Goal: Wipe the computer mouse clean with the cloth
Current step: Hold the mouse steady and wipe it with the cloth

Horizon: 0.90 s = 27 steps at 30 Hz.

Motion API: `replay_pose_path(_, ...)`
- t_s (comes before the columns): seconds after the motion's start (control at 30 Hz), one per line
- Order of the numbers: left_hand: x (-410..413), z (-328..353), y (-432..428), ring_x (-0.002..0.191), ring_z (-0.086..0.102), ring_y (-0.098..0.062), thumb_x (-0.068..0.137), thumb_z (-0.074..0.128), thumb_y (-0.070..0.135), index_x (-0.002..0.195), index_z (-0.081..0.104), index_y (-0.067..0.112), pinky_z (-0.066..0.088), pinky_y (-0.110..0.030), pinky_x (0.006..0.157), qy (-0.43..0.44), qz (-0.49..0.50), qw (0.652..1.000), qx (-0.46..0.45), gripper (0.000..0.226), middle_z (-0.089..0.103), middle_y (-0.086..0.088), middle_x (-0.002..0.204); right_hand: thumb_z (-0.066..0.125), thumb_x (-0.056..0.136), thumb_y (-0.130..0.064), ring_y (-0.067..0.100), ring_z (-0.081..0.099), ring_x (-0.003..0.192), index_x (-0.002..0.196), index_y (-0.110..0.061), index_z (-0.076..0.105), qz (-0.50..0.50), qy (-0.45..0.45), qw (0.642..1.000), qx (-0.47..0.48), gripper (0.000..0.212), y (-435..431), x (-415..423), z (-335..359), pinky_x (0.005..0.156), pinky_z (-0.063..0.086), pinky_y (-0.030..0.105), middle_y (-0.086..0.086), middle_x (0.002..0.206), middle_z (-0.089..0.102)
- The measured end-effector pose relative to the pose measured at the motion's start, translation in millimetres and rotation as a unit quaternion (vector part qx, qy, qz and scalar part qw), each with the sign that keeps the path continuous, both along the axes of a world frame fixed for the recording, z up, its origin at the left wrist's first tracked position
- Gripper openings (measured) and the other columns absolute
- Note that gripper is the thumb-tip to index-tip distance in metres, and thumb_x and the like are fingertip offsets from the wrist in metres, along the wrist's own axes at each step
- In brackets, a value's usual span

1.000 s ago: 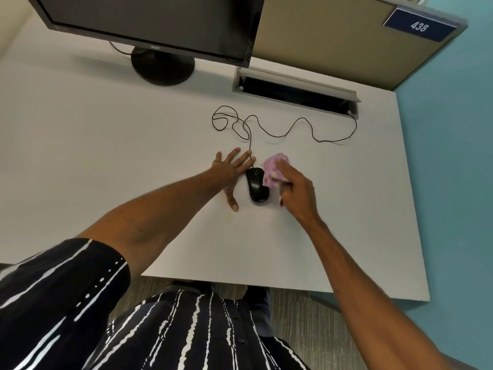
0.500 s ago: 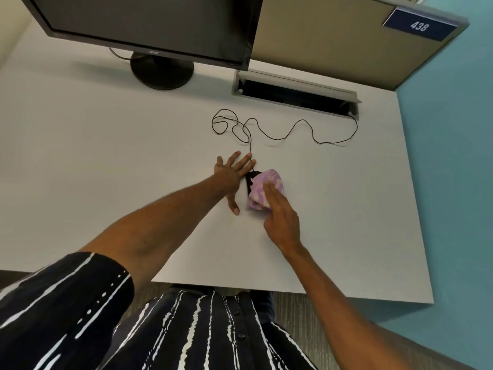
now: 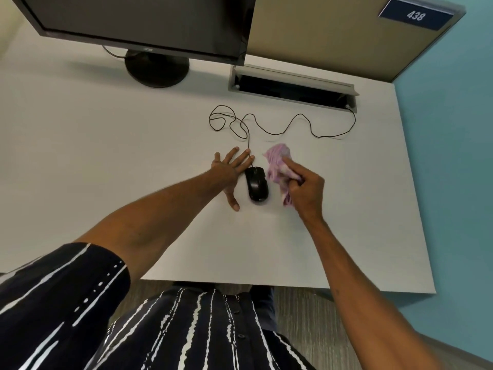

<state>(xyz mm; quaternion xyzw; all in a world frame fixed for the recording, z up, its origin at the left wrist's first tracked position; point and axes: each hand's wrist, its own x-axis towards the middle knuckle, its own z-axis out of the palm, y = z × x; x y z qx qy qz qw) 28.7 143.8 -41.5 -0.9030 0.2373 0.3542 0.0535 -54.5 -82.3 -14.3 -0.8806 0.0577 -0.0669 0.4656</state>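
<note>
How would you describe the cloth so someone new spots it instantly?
Start at the black monitor at the back of the white desk, then follow the thin black cable forward to the black mouse. Just right of the mouse, the right hand grips a crumpled cloth. It is the only pink, soft thing on the desk.

White tabletop (image 3: 106, 156) has a monitor stand (image 3: 157, 68) upper left, a black mouse (image 3: 256, 187) mid-frame, its cable (image 3: 282, 129) looping behind, left hand (image 3: 231, 172) flat beside it.
</note>
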Motion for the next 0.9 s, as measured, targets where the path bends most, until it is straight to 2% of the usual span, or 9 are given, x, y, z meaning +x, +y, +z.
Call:
replay_pose_path(0.07, 1, -2, 0, 0.168, -0.03, -0.032, 0.055, 0.092, 0.085, 0.173, -0.028, 0.027, 0.006, -0.071, 0.134, 0.002, 0.001, 1.0, -0.004, 0.177, -0.037, 0.004, 0.179, 0.049, 0.077, -0.003, 0.018, 0.074, 0.059, 0.133, -0.038, 0.068, 0.024, 0.042, 0.996, -0.073, 0.068, 12, 19, 9, 0.061, 0.065, 0.033, -0.005, 0.087, 0.08)
replay_pose_path(0.17, 2, -5, 2, 0.167, -0.032, -0.032, 0.057, 0.091, 0.085, 0.175, -0.023, 0.03, 0.003, -0.072, 0.134, 0.008, -0.003, 1.0, -0.012, 0.173, -0.037, 0.003, 0.179, 0.055, 0.085, -0.01, 0.033, 0.071, 0.11, 0.141, -0.038, 0.06, 0.126, 0.098, 0.963, -0.216, 0.063, 33, 31, 6, 0.092, 0.059, 0.04, 0.006, 0.129, 0.073)
replay_pose_path(0.23, 3, -8, 6, 0.167, -0.034, -0.032, 0.057, 0.088, 0.088, 0.175, -0.022, 0.032, 0.0, -0.07, 0.134, 0.006, -0.006, 1.0, -0.015, 0.171, -0.039, 0.003, 0.178, 0.059, 0.094, -0.015, 0.029, 0.058, 0.136, 0.147, -0.033, 0.057, 0.194, 0.112, 0.941, -0.253, 0.056, 44, 21, -6, 0.107, 0.052, 0.039, 0.0, 0.152, 0.059)
replay_pose_path(0.3, 3, -10, 11, 0.167, -0.034, -0.031, 0.057, 0.085, 0.091, 0.175, -0.022, 0.031, -0.002, -0.068, 0.135, -0.001, -0.011, 1.0, -0.026, 0.17, -0.039, 0.003, 0.178, 0.062, 0.097, -0.013, 0.022, 0.048, 0.147, 0.15, -0.024, 0.055, 0.223, 0.064, 0.933, -0.277, 0.055, 49, 5, -18, 0.112, 0.05, 0.04, -0.001, 0.16, 0.05)
replay_pose_path(0.43, 5, -12, 15, 0.168, -0.031, -0.029, 0.057, 0.085, 0.091, 0.175, -0.021, 0.029, -0.004, -0.066, 0.136, -0.011, -0.02, 0.999, -0.044, 0.171, -0.037, 0.004, 0.179, 0.059, 0.09, 0.004, 0.022, 0.048, 0.148, 0.147, -0.012, 0.058, 0.225, -0.023, 0.932, -0.282, 0.059, 47, -25, -27, 0.114, 0.049, 0.036, 0.005, 0.156, 0.054)
replay_pose_path(0.63, 3, -11, 14, 0.171, -0.022, -0.032, 0.062, 0.085, 0.089, 0.175, -0.023, 0.025, 0.006, -0.068, 0.136, -0.043, -0.036, 0.998, -0.037, 0.169, -0.03, 0.001, 0.182, 0.061, 0.093, 0.001, 0.017, 0.043, 0.151, 0.149, -0.014, 0.056, 0.246, -0.044, 0.93, -0.269, 0.058, 42, -50, -32, 0.118, 0.043, 0.028, 0.002, 0.158, 0.051)
replay_pose_path(0.73, -2, -10, 14, 0.172, -0.014, -0.031, 0.061, 0.086, 0.088, 0.176, -0.019, 0.025, 0.014, -0.066, 0.135, -0.071, -0.043, 0.996, -0.024, 0.168, -0.024, 0.002, 0.183, 0.063, 0.091, -0.001, 0.014, 0.049, 0.147, 0.145, -0.015, 0.061, 0.26, -0.05, 0.933, -0.243, 0.056, 38, -65, -33, 0.117, 0.045, 0.027, 0.0, 0.154, 0.055)
replay_pose_path(0.83, -2, -9, 12, 0.173, -0.014, -0.029, 0.059, 0.088, 0.087, 0.176, -0.019, 0.026, 0.014, -0.066, 0.135, -0.066, -0.035, 0.997, -0.024, 0.17, -0.023, 0.004, 0.184, 0.062, 0.09, -0.003, 0.016, 0.066, 0.129, 0.136, -0.015, 0.069, 0.227, -0.026, 0.961, -0.155, 0.048, 32, -78, -32, 0.106, 0.057, 0.034, 0.002, 0.141, 0.067)
replay_pose_path(0.9, -1, -9, 13, 0.172, -0.018, -0.029, 0.058, 0.087, 0.089, 0.176, -0.021, 0.027, 0.009, -0.067, 0.135, -0.054, -0.029, 0.998, -0.034, 0.171, -0.026, 0.004, 0.183, 0.057, 0.084, -0.003, 0.01, 0.076, 0.096, 0.132, -0.02, 0.073, 0.153, -0.006, 0.986, -0.069, 0.053, 27, -79, -24, 0.085, 0.065, 0.03, 0.003, 0.129, 0.075)
